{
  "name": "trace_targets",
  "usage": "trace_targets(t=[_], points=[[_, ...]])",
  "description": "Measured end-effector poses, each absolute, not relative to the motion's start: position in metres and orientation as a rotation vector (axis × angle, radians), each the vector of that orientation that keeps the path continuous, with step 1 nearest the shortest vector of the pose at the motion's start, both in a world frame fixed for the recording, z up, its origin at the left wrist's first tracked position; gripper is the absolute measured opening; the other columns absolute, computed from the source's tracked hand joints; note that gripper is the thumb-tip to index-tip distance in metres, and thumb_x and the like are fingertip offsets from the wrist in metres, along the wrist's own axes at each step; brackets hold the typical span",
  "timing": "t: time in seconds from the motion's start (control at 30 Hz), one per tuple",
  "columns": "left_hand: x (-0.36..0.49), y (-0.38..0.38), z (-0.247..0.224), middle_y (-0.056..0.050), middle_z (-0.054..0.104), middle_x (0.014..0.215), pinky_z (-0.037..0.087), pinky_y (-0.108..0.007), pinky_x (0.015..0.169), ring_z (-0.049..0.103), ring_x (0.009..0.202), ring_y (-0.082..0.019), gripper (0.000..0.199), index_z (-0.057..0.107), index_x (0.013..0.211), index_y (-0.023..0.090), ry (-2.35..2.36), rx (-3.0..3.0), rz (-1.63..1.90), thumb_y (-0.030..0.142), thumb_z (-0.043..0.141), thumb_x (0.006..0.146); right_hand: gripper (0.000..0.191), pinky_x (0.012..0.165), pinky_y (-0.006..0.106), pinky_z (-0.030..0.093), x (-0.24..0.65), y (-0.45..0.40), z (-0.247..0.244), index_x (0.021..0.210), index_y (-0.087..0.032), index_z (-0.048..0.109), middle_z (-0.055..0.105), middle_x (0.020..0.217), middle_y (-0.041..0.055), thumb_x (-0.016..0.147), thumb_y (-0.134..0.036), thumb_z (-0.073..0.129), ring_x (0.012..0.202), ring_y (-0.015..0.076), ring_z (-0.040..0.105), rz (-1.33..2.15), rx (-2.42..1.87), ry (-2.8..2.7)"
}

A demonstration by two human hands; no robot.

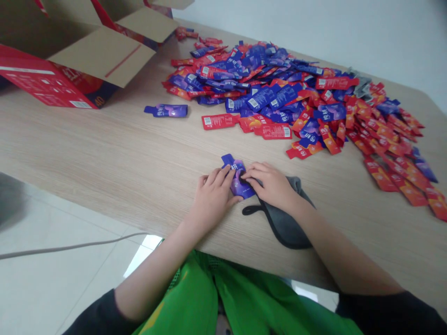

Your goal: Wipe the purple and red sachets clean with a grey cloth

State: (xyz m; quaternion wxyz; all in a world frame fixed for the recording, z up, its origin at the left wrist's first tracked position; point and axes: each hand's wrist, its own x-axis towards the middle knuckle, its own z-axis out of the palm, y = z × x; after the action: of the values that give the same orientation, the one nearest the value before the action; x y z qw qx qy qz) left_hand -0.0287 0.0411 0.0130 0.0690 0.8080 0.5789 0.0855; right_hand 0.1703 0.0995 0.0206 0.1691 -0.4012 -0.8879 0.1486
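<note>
A purple spouted pouch (239,186) lies flat on the table in front of me, tilted, its neck pointing up and left. My left hand (213,193) rests over its left side, fingers stretched out and the thumb at the lower edge. My right hand (270,184) reaches in from the other side, fingertips pinched together on the pouch's face. A small dark patch shows at those fingertips; whether it is cloth or print I cannot tell. Beneath my right hand and wrist lies a grey cloth (284,221) with black edging and a hanging loop.
Red and purple pouches (265,88) form a wide heap across the back and right of the table. A single purple pouch (171,110) lies apart at left. Open red cartons (45,86) stand at the back left. A cable (87,244) runs below the table's front edge.
</note>
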Motion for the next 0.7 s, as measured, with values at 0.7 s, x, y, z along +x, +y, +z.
trace_targets(t=[0.7], points=[[-0.023, 0.006, 0.019, -0.015, 0.060, 0.138, 0.046, -0.048, 0.097, 0.051, 0.125, -0.035, 0.036, 0.061, 0.127, 0.013, 1.791, 2.415, 0.478, 0.027, 0.050, 0.096, 0.014, 0.088, 0.045, 0.053, 0.231, 0.090, 0.062, 0.095, -0.026, 0.072, 0.074, 0.100, 0.0048, 0.089, -0.026, 0.059, 0.096, 0.0255, 0.069, 0.235, -1.415, -2.099]])
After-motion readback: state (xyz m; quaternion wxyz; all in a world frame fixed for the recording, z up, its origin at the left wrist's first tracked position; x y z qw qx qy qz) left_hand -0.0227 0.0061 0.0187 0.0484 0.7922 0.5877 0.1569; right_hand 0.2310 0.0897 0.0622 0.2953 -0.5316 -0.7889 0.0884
